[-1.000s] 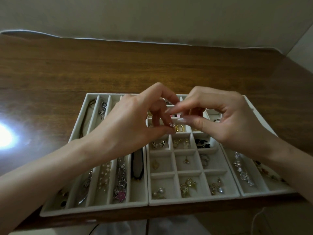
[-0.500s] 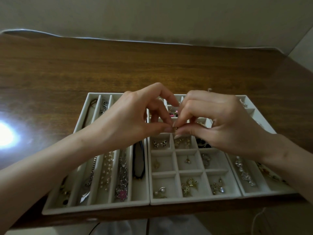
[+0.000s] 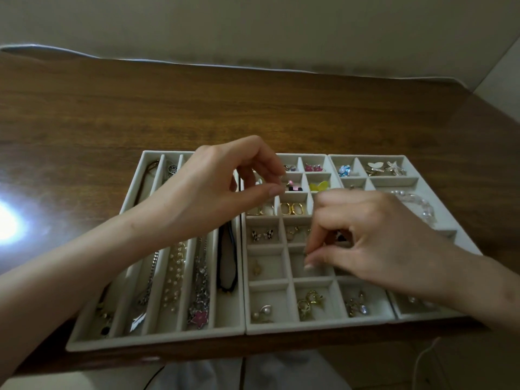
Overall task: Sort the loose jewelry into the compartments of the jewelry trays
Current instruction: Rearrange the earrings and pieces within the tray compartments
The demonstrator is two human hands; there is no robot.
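Three pale jewelry trays lie side by side at the table's near edge. The left tray (image 3: pixel 157 340) has long slots with necklaces and chains. The middle tray (image 3: pixel 318 327) has small squares with earrings and rings. The right tray (image 3: pixel 374 181) has wider sections with clips and a clear bead bracelet (image 3: pixel 419 202). My right hand (image 3: pixel 380 237) reaches down into a middle-row square of the middle tray, thumb and forefinger pinched together; the small earring between them is hidden. My left hand (image 3: pixel 213 190) hovers over that tray's far-left squares, fingers loosely curled, thumb and forefinger apart with nothing visible between them.
The brown wooden table (image 3: pixel 253 108) stretches behind the trays to a wall. A bright light glare (image 3: pixel 8 226) sits on the table at the left. The trays' front rims lie almost at the table's near edge.
My hands, which worked a small piece together above the middle tray, have separated. The right hand has dropped toward a middle-row square; the left has drawn back and up.
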